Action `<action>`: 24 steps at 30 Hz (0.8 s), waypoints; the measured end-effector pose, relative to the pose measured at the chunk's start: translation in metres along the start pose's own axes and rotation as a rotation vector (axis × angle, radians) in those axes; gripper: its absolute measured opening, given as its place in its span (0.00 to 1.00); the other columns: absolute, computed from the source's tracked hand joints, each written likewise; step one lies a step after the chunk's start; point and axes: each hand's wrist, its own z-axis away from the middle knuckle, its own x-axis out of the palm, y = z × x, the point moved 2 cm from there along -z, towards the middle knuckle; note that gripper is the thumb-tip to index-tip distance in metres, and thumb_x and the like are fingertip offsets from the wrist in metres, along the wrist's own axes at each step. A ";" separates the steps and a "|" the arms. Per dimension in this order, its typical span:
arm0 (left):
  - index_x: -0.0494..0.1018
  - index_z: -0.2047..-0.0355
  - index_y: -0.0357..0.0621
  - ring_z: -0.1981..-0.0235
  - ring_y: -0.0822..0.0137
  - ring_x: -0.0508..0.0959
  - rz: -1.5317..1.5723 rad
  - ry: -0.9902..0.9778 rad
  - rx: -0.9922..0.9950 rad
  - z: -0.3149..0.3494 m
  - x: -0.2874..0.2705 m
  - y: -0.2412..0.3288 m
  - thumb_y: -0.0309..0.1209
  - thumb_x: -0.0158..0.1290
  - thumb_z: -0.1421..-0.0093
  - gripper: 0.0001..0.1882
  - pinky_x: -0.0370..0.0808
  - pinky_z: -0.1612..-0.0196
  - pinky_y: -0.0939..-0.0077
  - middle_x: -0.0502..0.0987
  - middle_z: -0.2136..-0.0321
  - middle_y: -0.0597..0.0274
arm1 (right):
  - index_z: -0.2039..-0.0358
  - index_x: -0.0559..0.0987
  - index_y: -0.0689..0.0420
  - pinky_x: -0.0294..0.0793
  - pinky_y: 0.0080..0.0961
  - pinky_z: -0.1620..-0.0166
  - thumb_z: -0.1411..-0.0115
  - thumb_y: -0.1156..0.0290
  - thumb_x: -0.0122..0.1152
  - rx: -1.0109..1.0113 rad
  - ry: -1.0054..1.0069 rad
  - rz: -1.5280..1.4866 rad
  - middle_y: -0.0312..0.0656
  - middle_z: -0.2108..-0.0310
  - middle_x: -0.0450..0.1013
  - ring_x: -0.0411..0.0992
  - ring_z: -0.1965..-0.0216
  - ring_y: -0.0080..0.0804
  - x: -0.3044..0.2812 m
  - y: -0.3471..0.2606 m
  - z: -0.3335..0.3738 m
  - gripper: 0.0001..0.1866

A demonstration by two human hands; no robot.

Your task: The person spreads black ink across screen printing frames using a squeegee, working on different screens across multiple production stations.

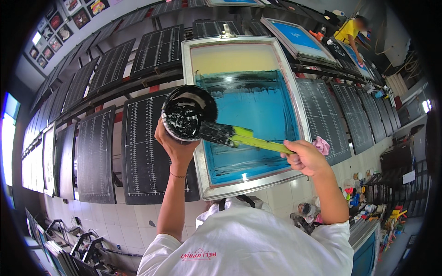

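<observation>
My left hand (177, 148) is wrapped around a tub of black ink (189, 110), tilted so that its glossy contents show. Between the thumb and fingers of my right hand (306, 158) is the handle of a yellow-green spatula (258, 141). Its wide blade, coated in black ink, rests at the tub's rim. Below both hands lies a metal-framed printing screen (301, 115) with blue mesh and a yellowish band at its far end. Black ink is smeared across the far part of the blue area and along its edges.
Black pallets with white ruler marks (149, 142) line both sides of the screen. A pink cloth (321, 145) lies on a pallet to the right. Another framed screen (299, 41) stands farther back. At the far right, a person in yellow (348, 32) leans over a blue screen.
</observation>
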 end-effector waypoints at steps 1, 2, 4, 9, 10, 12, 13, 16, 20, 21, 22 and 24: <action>0.52 0.36 0.39 0.40 0.50 0.60 0.002 -0.011 -0.056 0.005 0.002 -0.004 0.38 0.75 0.63 0.59 0.58 0.36 0.56 0.59 0.42 0.49 | 0.68 0.76 0.67 0.43 0.16 0.83 0.30 0.57 0.51 -0.028 0.060 0.002 0.24 0.86 0.52 0.45 0.86 0.12 -0.011 0.003 0.007 0.22; 0.51 0.36 0.38 0.40 0.49 0.60 0.001 -0.021 -0.113 0.009 0.004 -0.009 0.38 0.75 0.63 0.59 0.58 0.36 0.56 0.59 0.43 0.48 | 0.68 0.76 0.67 0.42 0.16 0.83 0.30 0.57 0.51 -0.056 0.117 0.006 0.24 0.86 0.52 0.45 0.86 0.13 -0.019 0.005 0.013 0.23; 0.49 0.36 0.34 0.41 0.50 0.60 0.099 -0.018 -0.272 0.015 0.010 -0.011 0.36 0.73 0.60 0.57 0.57 0.36 0.57 0.59 0.44 0.47 | 0.66 0.78 0.65 0.46 0.15 0.82 0.30 0.56 0.50 -0.127 0.156 0.007 0.24 0.84 0.55 0.48 0.85 0.12 -0.045 0.011 0.027 0.22; 0.49 0.37 0.36 0.43 0.57 0.61 0.337 0.026 -0.504 0.027 0.011 -0.002 0.29 0.69 0.59 0.53 0.58 0.37 0.63 0.59 0.46 0.51 | 0.58 0.79 0.63 0.67 0.26 0.68 0.32 0.61 0.53 -0.721 0.763 0.755 0.37 0.74 0.70 0.68 0.73 0.27 -0.105 -0.014 0.025 0.17; 0.49 0.37 0.37 0.42 0.57 0.61 0.369 0.026 -0.533 0.030 0.010 0.002 0.29 0.68 0.59 0.53 0.58 0.37 0.63 0.59 0.45 0.51 | 0.57 0.79 0.63 0.70 0.29 0.64 0.32 0.62 0.54 -0.869 0.817 0.906 0.40 0.71 0.73 0.71 0.69 0.31 -0.115 -0.029 0.020 0.16; 0.48 0.36 0.37 0.42 0.58 0.61 0.381 0.032 -0.538 0.039 0.006 0.005 0.26 0.67 0.58 0.52 0.57 0.37 0.64 0.59 0.44 0.51 | 0.55 0.78 0.63 0.71 0.37 0.55 0.34 0.65 0.55 -0.862 0.835 1.099 0.50 0.63 0.75 0.74 0.60 0.45 -0.138 -0.063 0.005 0.15; 0.48 0.35 0.37 0.41 0.58 0.61 0.382 0.038 -0.551 0.042 0.004 0.007 0.25 0.67 0.58 0.52 0.57 0.36 0.64 0.59 0.44 0.51 | 0.56 0.78 0.63 0.71 0.38 0.55 0.34 0.66 0.55 -0.857 0.826 1.184 0.51 0.62 0.75 0.74 0.59 0.48 -0.149 -0.080 -0.005 0.14; 0.45 0.34 0.37 0.40 0.59 0.60 0.423 0.066 -0.567 0.056 -0.006 0.009 0.23 0.65 0.56 0.53 0.56 0.35 0.65 0.58 0.42 0.52 | 0.56 0.79 0.62 0.70 0.41 0.53 0.36 0.68 0.55 -0.859 0.769 1.401 0.53 0.61 0.75 0.73 0.57 0.52 -0.190 -0.128 -0.042 0.13; 0.41 0.31 0.38 0.36 0.58 0.57 0.429 0.134 -0.591 0.069 -0.032 0.010 0.20 0.62 0.55 0.55 0.53 0.32 0.64 0.55 0.37 0.50 | 0.57 0.79 0.62 0.70 0.41 0.53 0.36 0.68 0.56 -0.708 0.616 1.522 0.53 0.60 0.75 0.73 0.56 0.52 -0.191 -0.180 -0.084 0.13; 0.40 0.30 0.39 0.35 0.58 0.57 0.402 0.142 -0.586 0.073 -0.037 0.010 0.20 0.62 0.53 0.55 0.53 0.32 0.63 0.54 0.37 0.50 | 0.57 0.79 0.62 0.70 0.41 0.53 0.36 0.68 0.57 -0.721 0.555 1.554 0.53 0.60 0.75 0.73 0.56 0.52 -0.193 -0.190 -0.095 0.13; 0.40 0.30 0.40 0.35 0.57 0.57 0.379 0.149 -0.582 0.076 -0.042 0.009 0.19 0.61 0.52 0.54 0.53 0.32 0.62 0.54 0.36 0.50 | 0.57 0.79 0.61 0.70 0.41 0.53 0.37 0.67 0.57 -0.734 0.496 1.588 0.53 0.60 0.75 0.73 0.56 0.52 -0.195 -0.200 -0.104 0.13; 0.41 0.30 0.41 0.36 0.57 0.59 0.347 0.177 -0.574 0.083 -0.049 0.006 0.17 0.60 0.49 0.52 0.54 0.32 0.62 0.55 0.36 0.50 | 0.58 0.79 0.62 0.71 0.42 0.52 0.37 0.67 0.58 -0.712 0.372 1.585 0.54 0.61 0.75 0.73 0.57 0.53 -0.187 -0.215 -0.121 0.13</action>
